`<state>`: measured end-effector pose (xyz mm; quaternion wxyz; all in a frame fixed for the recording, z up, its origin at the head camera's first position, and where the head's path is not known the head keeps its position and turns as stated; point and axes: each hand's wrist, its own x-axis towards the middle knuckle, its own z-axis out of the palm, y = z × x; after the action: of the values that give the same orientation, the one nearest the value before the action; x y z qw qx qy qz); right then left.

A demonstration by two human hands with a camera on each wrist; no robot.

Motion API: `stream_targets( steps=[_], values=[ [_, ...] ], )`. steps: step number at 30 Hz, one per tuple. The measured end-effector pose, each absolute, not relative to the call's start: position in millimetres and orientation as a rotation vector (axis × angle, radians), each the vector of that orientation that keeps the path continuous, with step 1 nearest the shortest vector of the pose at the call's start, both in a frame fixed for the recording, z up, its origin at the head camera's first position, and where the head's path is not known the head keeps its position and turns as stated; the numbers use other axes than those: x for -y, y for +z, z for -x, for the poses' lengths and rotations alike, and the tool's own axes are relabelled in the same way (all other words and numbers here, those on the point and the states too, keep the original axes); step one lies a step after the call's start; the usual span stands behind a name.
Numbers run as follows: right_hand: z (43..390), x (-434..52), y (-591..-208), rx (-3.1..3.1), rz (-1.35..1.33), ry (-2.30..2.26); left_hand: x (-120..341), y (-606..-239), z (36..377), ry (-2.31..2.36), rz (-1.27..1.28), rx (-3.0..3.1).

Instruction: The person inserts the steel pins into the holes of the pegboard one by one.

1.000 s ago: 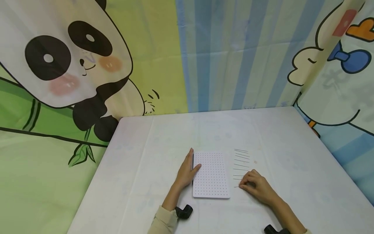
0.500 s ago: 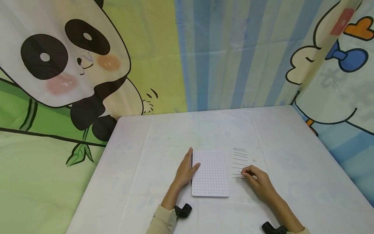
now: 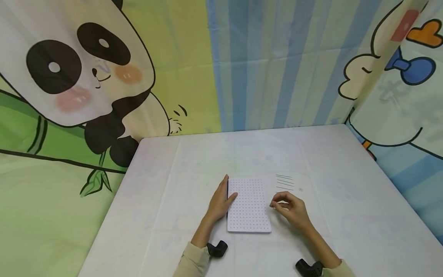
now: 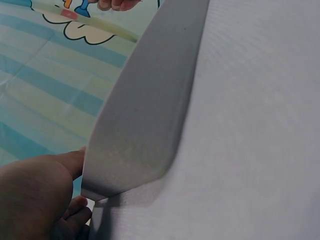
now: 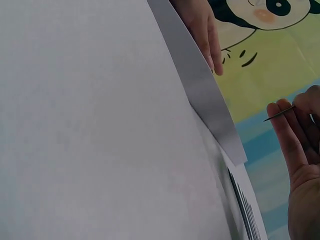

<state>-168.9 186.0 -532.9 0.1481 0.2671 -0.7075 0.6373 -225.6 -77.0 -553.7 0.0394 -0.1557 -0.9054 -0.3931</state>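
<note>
A white board dotted with small holes lies flat on the white table. My left hand rests against the board's left edge with straight fingers, thumb on top; the left wrist view shows the board's side next to that palm. My right hand hovers just right of the board and pinches one thin dark pin between fingertips. A row of like pins lies on the table beyond the right hand, partly hidden by it.
Cartoon cloth backdrops with a panda and stripes wall in the table at the back and right. The table's left edge drops off beside the green cloth. Black wrist mounts sit near both cuffs.
My right hand has lifted from the near end of the pin row and moved left toward the board, now holding one pin. The left hand has stayed put.
</note>
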Motion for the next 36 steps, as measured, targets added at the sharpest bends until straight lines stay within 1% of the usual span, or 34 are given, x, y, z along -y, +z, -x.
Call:
stream_targets(
  steps=[5,17,26,36],
  values=[
    [173,-169,-536,1.975,-0.86,1.871,77,-554,226,-1.193,0.471,2.783],
    [173,-156,-538,2.132,-0.794,1.741,77,-555,228,-1.178,0.477,2.792],
    [164,-150,-513,2.172,-0.82,1.717,78,-554,229,-1.164,0.488,2.791],
    [164,-146,-512,2.22,-0.853,1.537,78,-553,229,-1.161,0.471,2.81]
  ],
)
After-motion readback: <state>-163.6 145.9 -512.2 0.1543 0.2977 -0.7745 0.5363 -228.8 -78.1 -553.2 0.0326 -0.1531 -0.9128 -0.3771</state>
